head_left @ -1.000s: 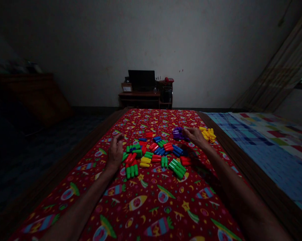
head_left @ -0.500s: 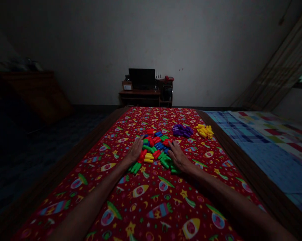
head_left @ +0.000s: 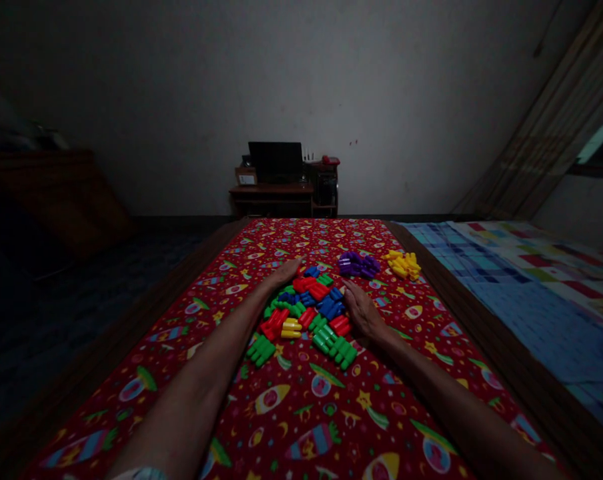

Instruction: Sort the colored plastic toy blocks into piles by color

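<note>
A loose pile of plastic toy pieces with rounded, finger-like prongs lies on the red patterned cloth [head_left: 281,433]. It mixes green pieces [head_left: 334,345], red pieces [head_left: 275,323], blue pieces [head_left: 330,305] and one yellow piece [head_left: 291,327]. My left hand [head_left: 284,272] reaches along the far left side of the pile, fingers stretched forward; its fingertips are partly dark. My right hand [head_left: 364,313] rests edge-down against the pile's right side, fingers extended beside the blue and red pieces. Neither hand grips a piece.
Beyond my right hand sit a purple cluster of pieces [head_left: 359,265] and a yellow cluster [head_left: 402,265]. A dark brown border [head_left: 456,293] edges the cloth. Blue bedding [head_left: 511,293] lies on the right. A desk with a monitor [head_left: 275,160] stands by the far wall.
My left hand has moved forward along the pile's far left side. My right hand has shifted outward, uncovering green and red pieces. The pieces have shifted, and the view has tilted slightly.
</note>
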Tool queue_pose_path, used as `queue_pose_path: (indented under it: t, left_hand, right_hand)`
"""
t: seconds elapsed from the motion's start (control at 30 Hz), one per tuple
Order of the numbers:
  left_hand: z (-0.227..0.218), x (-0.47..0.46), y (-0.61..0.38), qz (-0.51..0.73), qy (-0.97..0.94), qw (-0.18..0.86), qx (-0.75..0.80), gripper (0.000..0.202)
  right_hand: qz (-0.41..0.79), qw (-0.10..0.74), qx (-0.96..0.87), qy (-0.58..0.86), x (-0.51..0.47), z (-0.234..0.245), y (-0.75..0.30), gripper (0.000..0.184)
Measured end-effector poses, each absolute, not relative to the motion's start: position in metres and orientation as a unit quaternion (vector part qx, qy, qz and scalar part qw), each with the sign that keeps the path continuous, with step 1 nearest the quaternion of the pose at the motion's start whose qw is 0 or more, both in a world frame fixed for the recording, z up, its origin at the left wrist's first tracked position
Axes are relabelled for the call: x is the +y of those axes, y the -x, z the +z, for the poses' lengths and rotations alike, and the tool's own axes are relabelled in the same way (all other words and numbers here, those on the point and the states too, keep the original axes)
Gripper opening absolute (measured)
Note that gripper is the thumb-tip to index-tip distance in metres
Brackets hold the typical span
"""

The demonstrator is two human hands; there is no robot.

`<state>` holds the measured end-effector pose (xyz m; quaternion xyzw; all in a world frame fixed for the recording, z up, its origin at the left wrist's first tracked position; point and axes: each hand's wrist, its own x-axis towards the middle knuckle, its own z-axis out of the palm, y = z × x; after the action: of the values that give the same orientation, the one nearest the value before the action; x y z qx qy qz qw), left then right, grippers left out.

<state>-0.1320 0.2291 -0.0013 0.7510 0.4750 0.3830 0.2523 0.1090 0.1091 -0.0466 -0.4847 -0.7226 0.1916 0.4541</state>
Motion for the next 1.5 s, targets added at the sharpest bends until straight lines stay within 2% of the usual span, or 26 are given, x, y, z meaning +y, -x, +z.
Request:
queue_pose_path:
  t: [0.17,0.3,0.43,0.57,0.67,0.77,0.87,0.93,1.07,1.2,1.27,1.33,1.43,1.5]
  left_hand:
    - [0.012,0.218,0.105,0.240,-0.814,0.331,0.412,0.032]
    - [0.027,0.180,0.119,0.169,-0.855,0.351,0.341,0.043]
    - [0.031,0.146,0.156,0.249,-0.844,0.275,0.388,0.056]
    - [0.003,0.131,0.201,0.392,-0.738,0.187,0.517,0.060]
    - [-0.022,0.130,0.221,0.452,-0.662,0.153,0.578,0.057]
    - [-0.033,0.134,0.229,0.443,-0.660,0.130,0.593,0.050]
    - [-0.033,0.138,0.230,0.405,-0.711,0.085,0.569,0.042]
    - [-0.033,0.140,0.230,0.398,-0.729,0.069,0.552,0.039]
    - [-0.036,0.142,0.232,0.395,-0.735,0.059,0.547,0.037]
    - [-0.039,0.145,0.234,0.374,-0.744,0.043,0.552,0.040]
    - [-0.039,0.146,0.235,0.364,-0.750,0.035,0.552,0.041]
    - [-0.039,0.147,0.236,0.355,-0.755,0.029,0.551,0.042]
    - [-0.039,0.147,0.238,0.343,-0.759,0.025,0.552,0.043]
    - [-0.039,0.147,0.238,0.341,-0.760,0.022,0.552,0.045]
  right_hand:
    - [0.194,0.441,-0.740,0.470,0.105,-0.042,-0.107,0.058]
    - [0.213,0.412,-0.770,0.438,0.099,-0.039,-0.109,0.050]
    - [0.226,0.391,-0.795,0.405,0.089,-0.029,-0.109,0.045]
    - [0.138,0.417,-0.821,0.365,0.073,-0.004,-0.086,0.034]
    - [0.063,0.322,-0.882,0.339,0.057,0.009,-0.051,0.024]
    - [-0.023,0.198,-0.919,0.340,0.044,0.009,-0.017,0.017]
    - [-0.082,0.154,-0.923,0.343,0.038,0.004,0.002,0.014]
    - [-0.081,0.147,-0.927,0.336,0.036,0.003,0.004,0.014]
    - [-0.022,0.175,-0.941,0.290,0.031,0.005,-0.008,0.021]
    - [0.041,0.225,-0.947,0.227,0.032,0.004,-0.020,0.041]
    - [0.068,0.246,-0.940,0.225,0.040,0.008,-0.030,0.042]
    - [0.064,0.290,-0.920,0.256,0.056,0.018,-0.052,0.035]
    - [-0.006,0.374,-0.851,0.367,0.093,0.040,-0.112,0.030]
    - [-0.055,0.372,-0.795,0.476,0.119,0.053,-0.164,0.030]
